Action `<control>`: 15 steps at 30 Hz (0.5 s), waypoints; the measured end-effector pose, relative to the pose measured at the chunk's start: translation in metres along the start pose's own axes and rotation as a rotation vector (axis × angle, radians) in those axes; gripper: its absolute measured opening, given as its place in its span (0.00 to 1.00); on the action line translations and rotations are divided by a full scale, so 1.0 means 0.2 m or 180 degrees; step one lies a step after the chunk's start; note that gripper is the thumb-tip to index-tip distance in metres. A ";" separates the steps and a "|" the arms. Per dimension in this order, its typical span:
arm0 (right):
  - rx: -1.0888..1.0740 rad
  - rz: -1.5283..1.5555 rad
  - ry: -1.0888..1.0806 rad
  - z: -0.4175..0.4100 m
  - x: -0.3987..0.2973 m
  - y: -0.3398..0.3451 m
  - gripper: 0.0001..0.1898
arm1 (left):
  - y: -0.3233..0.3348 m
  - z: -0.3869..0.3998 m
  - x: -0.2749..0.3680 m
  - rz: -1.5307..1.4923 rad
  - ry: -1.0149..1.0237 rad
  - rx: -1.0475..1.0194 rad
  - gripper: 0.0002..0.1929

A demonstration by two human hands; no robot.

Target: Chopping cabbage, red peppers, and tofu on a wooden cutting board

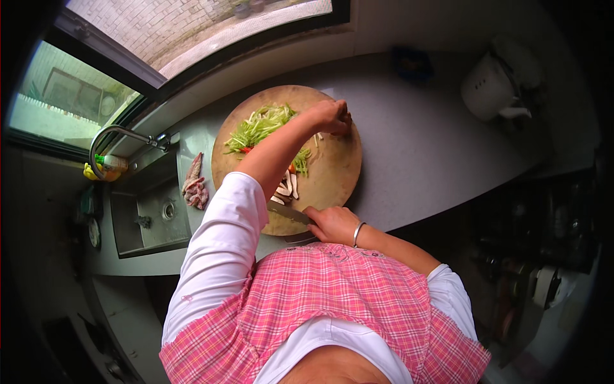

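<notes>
A round wooden cutting board lies on the grey counter before me. My left hand reaches across to its far right edge with fingers bent down; whether they pinch anything is hidden. My right hand, near the board's front edge, grips a kitchen knife whose blade points left. Pale green vegetable shreds are heaped at the board's far left, with a red piece beside them. Under my left forearm are a smaller green pile and brown-edged white slices, likely mushroom, close to the blade.
Left of the board lies a crumpled reddish cloth, beside a steel sink with a curved tap. A white kettle-like vessel and a dark blue object stand towards the back right. The window is at the back left.
</notes>
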State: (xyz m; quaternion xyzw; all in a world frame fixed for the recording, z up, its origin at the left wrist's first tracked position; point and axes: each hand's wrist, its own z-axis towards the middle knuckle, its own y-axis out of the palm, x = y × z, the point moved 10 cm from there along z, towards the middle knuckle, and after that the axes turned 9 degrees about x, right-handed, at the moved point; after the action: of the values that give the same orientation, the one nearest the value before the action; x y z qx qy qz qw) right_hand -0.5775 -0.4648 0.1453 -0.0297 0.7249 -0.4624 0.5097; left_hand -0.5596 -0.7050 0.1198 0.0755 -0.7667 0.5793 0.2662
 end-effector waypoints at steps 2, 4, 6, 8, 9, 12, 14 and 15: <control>-0.0020 -0.0015 -0.0002 0.00 -0.01 0.00 0.14 | -0.04 0.00 0.02 0.0321 0.0497 0.0424 0.19; -0.0052 -0.0036 -0.0020 0.00 -0.02 0.00 0.14 | -0.09 -0.04 0.08 0.0644 0.0979 0.0860 0.18; -0.0096 -0.0064 -0.0011 0.01 -0.02 0.00 0.13 | -0.06 -0.09 0.09 -0.0042 0.0942 0.0729 0.18; -0.0146 -0.0113 -0.0044 0.01 -0.03 0.01 0.13 | -0.12 -0.19 0.13 0.0073 0.0947 0.0887 0.18; -0.0162 -0.0155 -0.0039 0.01 -0.02 0.01 0.13 | -0.19 -0.24 0.09 -0.0427 0.0605 0.1018 0.17; -0.0299 -0.0225 -0.0016 0.02 -0.04 -0.02 0.13 | -0.40 -0.50 -0.03 -0.1850 -0.0032 0.1315 0.17; -0.0387 -0.0226 -0.0062 0.02 -0.06 -0.02 0.13 | -0.52 -0.72 -0.21 -0.2486 -0.0237 0.1622 0.19; -0.0323 -0.0236 -0.0089 0.03 -0.07 -0.03 0.13 | -0.61 -0.87 -0.23 -0.2563 -0.0297 0.1801 0.19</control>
State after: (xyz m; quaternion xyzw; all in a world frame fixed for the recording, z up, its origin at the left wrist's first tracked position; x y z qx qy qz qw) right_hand -0.5693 -0.4651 0.1585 -0.0888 0.7386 -0.4432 0.5002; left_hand -0.4130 -0.5916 0.2316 0.4609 -0.5004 0.6119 0.4034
